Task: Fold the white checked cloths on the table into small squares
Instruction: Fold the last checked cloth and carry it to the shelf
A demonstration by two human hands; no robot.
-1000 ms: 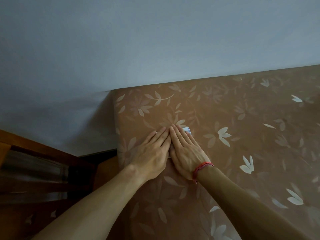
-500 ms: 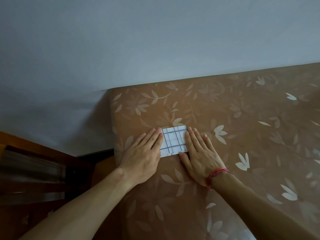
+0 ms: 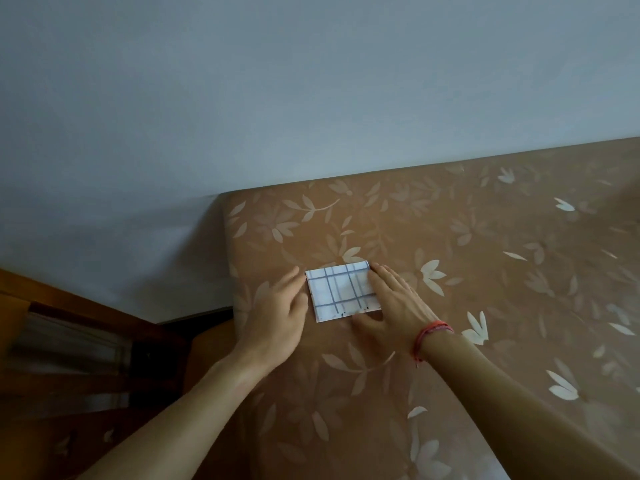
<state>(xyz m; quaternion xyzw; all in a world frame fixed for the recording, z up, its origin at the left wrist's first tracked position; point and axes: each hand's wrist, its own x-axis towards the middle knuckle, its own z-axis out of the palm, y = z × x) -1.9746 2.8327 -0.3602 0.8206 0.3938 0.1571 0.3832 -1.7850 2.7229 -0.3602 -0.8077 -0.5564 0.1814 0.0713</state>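
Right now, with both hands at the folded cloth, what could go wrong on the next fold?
1. Only the right hand rests flat on the checked cloth; the left hand just meets its left edge, so the layers might spring open or skew.
2. The cloth lies near the left edge of the floral table cover; a leftward push could slide it off.

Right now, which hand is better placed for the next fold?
Left, likely. The left hand sits at the cloth's left edge, free to lift it; the right hand lies flat on it.
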